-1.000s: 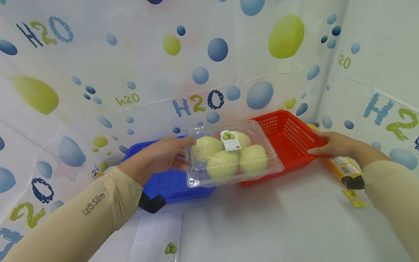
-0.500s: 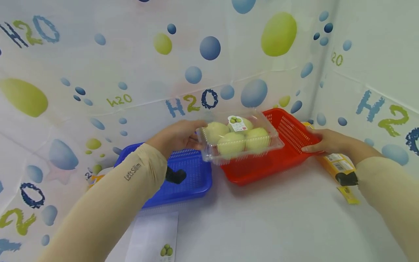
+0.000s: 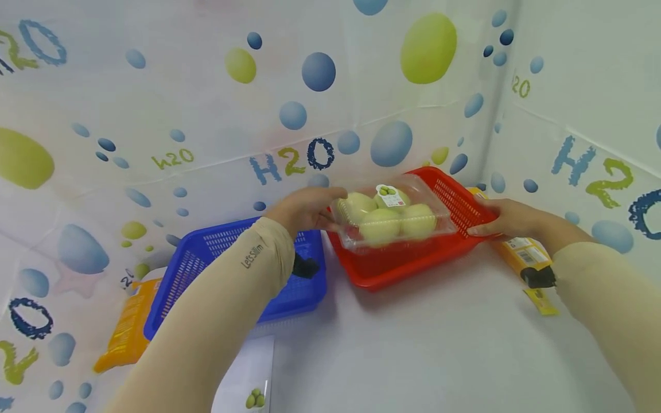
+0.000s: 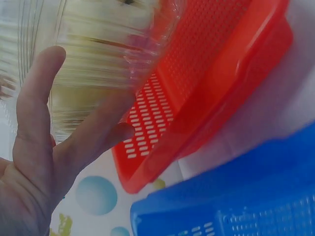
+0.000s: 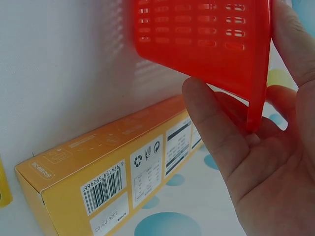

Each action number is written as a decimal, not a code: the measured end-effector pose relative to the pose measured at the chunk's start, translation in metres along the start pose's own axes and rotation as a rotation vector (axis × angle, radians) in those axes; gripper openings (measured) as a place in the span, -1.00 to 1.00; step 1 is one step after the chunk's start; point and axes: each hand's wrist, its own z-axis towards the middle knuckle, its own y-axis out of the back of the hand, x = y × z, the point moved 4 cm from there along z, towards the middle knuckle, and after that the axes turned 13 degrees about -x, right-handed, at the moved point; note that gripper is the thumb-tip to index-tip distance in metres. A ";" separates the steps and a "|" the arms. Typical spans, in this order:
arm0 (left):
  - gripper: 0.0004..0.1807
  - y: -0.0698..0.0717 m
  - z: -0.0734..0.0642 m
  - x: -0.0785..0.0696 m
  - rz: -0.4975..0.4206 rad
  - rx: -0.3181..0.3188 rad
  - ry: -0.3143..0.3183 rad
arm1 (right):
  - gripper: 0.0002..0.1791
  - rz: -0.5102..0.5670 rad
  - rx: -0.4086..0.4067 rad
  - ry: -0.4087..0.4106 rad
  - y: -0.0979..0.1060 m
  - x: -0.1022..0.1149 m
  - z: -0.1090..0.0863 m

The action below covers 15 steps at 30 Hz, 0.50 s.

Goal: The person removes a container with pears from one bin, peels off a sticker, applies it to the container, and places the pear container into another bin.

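My left hand [image 3: 310,209] holds the left end of a clear plastic box [image 3: 427,190], thumb on top and fingers below. Inside the box are several pale green fruits [image 3: 380,226], and a white label [image 3: 391,198] is stuck on its lid. The box is over the red basket [image 3: 397,269]; whether it touches the bottom, I cannot tell. My right hand [image 3: 508,218] grips the basket's right rim. In the right wrist view the thumb lies on one side of the red rim and the fingers on the other. The left wrist view shows fingers against the box's ribbed side.
A blue basket [image 3: 307,295] stands left of the red one, under my left forearm. Beside it lies an orange bag [image 3: 129,330]. A yellow carton [image 5: 123,162] and a small yellow packet [image 3: 540,301] lie at the right. A white card [image 3: 245,367] is in front.
My left hand has carried the fruit box rightward from beside the red basket to over it, and lower. My right hand has kept its grip on the rim. The head view has shifted slightly.
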 end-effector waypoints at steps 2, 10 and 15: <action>-0.31 -0.007 0.003 0.000 -0.011 0.001 0.012 | 0.30 -0.010 -0.007 0.003 0.001 0.000 0.000; -0.39 -0.027 0.012 0.005 -0.033 0.004 0.073 | 0.33 -0.026 -0.016 0.002 0.002 0.003 -0.002; -0.43 -0.031 0.021 0.009 -0.011 -0.019 0.074 | 0.35 -0.027 -0.020 -0.009 0.002 0.001 -0.003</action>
